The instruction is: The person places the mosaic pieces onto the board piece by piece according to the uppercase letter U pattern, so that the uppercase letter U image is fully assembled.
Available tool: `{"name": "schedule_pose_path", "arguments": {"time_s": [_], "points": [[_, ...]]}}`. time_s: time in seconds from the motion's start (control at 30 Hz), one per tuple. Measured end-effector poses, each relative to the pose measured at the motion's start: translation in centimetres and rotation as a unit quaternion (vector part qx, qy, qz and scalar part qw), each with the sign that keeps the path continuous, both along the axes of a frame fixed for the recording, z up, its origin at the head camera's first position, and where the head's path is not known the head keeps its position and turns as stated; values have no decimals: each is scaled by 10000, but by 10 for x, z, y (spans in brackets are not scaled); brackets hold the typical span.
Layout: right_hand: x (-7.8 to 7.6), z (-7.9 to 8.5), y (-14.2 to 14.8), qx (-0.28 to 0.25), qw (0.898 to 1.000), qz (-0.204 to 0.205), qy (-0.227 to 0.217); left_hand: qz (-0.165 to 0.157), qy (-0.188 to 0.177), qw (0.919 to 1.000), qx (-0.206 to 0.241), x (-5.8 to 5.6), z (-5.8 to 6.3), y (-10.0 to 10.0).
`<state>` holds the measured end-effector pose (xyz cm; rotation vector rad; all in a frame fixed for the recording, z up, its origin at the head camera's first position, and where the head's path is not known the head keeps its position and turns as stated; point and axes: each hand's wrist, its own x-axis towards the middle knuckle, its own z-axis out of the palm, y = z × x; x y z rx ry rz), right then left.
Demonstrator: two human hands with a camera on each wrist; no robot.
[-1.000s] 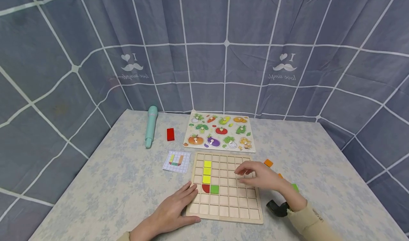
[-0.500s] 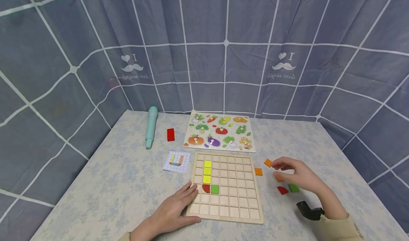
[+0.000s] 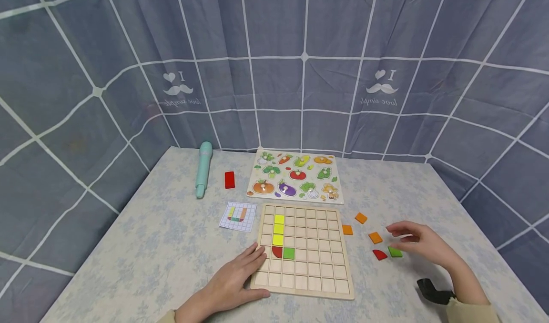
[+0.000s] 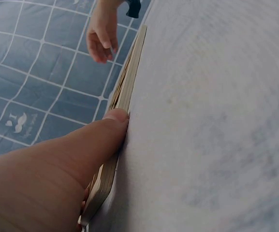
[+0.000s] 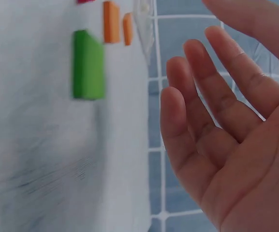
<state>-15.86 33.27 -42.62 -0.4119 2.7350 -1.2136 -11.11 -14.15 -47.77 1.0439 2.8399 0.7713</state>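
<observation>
**Right hand [image 3: 422, 241] loose by the green tile [image 3: 395, 252], left hand [image 3: 235, 280] on the grid board [image 3: 315, 284]**

We had the right fingers slightly spread and loosely bent, with gaps between the tips and the thumb apart. The green tile lay on the table [image 3: 141, 270] just below that thumb, not touching. We saw a red quarter-round [image 3: 379, 255] next to it and an orange tile [image 3: 375, 237] just ahead of the fingertips. Two more orange squares [image 3: 361, 217] lay farther out, towards the board.

We had the left fingers straight and close together on the board's near-side rim, thumb out against its edge. Just past their tips, we saw a red corner piece [image 3: 277, 252] in the grid, a green square [image 3: 289, 253] on its far side, and three yellow tiles [image 3: 278, 229] in a column leading away.

Ahead of the left fingertips, off the board, was the pattern card [image 3: 238, 217]. Well beyond it: a red block [image 3: 229, 180], a teal microphone [image 3: 203, 169] and a vegetable puzzle [image 3: 317, 170].
</observation>
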Motion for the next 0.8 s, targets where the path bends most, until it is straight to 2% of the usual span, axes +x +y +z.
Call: {"name": "schedule_pose_path", "arguments": {"time_s": [0.33,0.6,0.8], "points": [[2,-14,14,-278,9989,-245,-277,-15,19,10000,47,1,0,0],[1,-21,19,-38,9989,-368,-272,13,23,10000,24,1,0,0],[1,-26,21,154,9988,-300,-342,18,61,10000,-23,0,-1,0]]}}
